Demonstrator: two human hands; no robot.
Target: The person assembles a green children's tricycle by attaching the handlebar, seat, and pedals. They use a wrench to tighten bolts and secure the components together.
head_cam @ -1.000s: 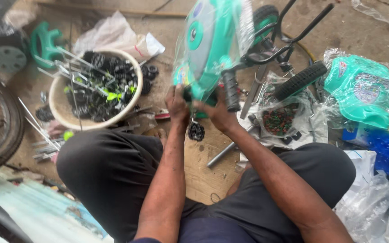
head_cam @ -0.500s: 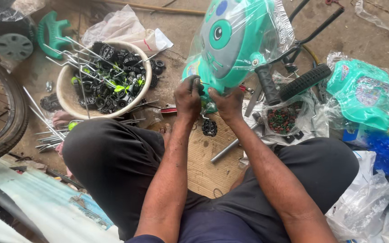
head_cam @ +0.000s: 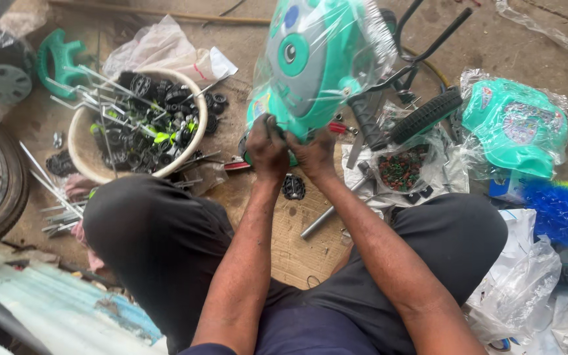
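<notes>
Together, the left hand (head_cam: 265, 148) and right hand (head_cam: 313, 154) are closing their fingers (head_cam: 272, 125) tightly around the lower edge of the plastic-wrapped turquoise toy-vehicle body (head_cam: 317, 59).

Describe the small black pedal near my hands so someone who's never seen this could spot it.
Start at the big teal plastic body wrapped in clear film that both hands grip. Just below the right hand, the black pedal lies alone on the wooden board, small, blocky and studded.

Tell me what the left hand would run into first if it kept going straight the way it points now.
The left hand points up and away from the body, already gripping the lower edge of the plastic-wrapped teal toy body. Going on, it would press straight into that shell; depth behind the shell is unclear.
</notes>
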